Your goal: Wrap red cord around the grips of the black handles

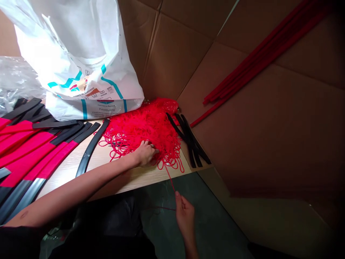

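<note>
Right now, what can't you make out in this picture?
All in the head view:
Left hand: whether it grips anything, hidden by the hand itself.
Red cord: what lies beneath, covered by its loops.
Red strips: upper ends, lost in the dark corner.
White bag: finest print, too small.
Red-banded strips: some ends, cut by the left edge.

There are two bare hands, one left hand (146, 153) and one right hand (185, 214). The bench (64, 167) is one, as are the white polyethylene bag (107, 77) and the heap of red cord (142, 127). Three black strips (188, 136) cross on one side of the heap; one curved black strip (89, 151) lies on the other. Red-and-black strips (55, 160) exceed five, overlapping too much for an exact count; red rods (258, 59) number at least two.
</note>
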A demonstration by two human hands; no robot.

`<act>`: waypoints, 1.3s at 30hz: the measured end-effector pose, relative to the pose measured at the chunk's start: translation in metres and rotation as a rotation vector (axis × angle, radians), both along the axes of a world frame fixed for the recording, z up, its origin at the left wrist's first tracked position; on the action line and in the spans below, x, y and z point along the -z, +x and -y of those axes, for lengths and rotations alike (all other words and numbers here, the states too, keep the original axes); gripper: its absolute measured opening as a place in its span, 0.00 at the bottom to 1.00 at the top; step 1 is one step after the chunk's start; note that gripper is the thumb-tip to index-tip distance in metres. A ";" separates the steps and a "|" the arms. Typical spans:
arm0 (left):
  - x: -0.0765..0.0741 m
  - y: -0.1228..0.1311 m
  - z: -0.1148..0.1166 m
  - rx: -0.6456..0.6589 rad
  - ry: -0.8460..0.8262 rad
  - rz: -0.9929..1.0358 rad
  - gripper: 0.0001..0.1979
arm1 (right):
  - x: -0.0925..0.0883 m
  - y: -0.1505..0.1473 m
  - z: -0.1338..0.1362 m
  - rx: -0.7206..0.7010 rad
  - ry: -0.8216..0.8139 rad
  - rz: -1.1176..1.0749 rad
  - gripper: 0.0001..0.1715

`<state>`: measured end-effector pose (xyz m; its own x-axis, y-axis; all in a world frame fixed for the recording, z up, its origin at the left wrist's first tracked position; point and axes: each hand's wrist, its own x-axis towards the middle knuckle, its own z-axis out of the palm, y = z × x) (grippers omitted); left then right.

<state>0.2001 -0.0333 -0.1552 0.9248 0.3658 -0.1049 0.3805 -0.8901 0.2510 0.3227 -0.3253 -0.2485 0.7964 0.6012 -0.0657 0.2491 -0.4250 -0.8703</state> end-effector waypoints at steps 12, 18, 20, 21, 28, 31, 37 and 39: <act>0.004 -0.010 -0.015 -0.048 0.065 -0.035 0.19 | -0.036 0.015 0.008 0.097 -0.013 0.086 0.43; 0.004 -0.023 -0.026 0.002 0.045 -0.029 0.19 | -0.048 0.027 0.015 0.190 -0.016 0.127 0.45; 0.002 -0.027 -0.030 -0.019 0.056 -0.033 0.19 | -0.048 0.027 0.015 0.204 -0.015 0.135 0.45; 0.000 -0.028 -0.030 -0.033 0.063 -0.037 0.19 | -0.048 0.026 0.014 0.205 -0.014 0.138 0.44; -0.017 -0.030 -0.017 -0.148 0.101 -0.060 0.20 | -0.046 0.019 0.008 0.193 0.001 0.149 0.44; -0.033 -0.037 -0.016 -0.120 0.074 -0.043 0.22 | -0.049 0.020 0.009 0.194 0.007 0.143 0.44; -0.061 -0.047 -0.016 -0.172 0.084 0.143 0.18 | -0.052 0.017 0.006 0.187 0.033 0.124 0.42; -0.055 -0.042 -0.011 -0.143 0.098 0.175 0.17 | -0.053 0.013 0.004 0.179 0.040 0.116 0.42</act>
<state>0.1583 -0.0226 -0.1001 0.8641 0.4944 0.0945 0.4624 -0.8538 0.2394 0.3362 -0.3296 -0.1958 0.8913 0.4502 0.0538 0.2723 -0.4368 -0.8573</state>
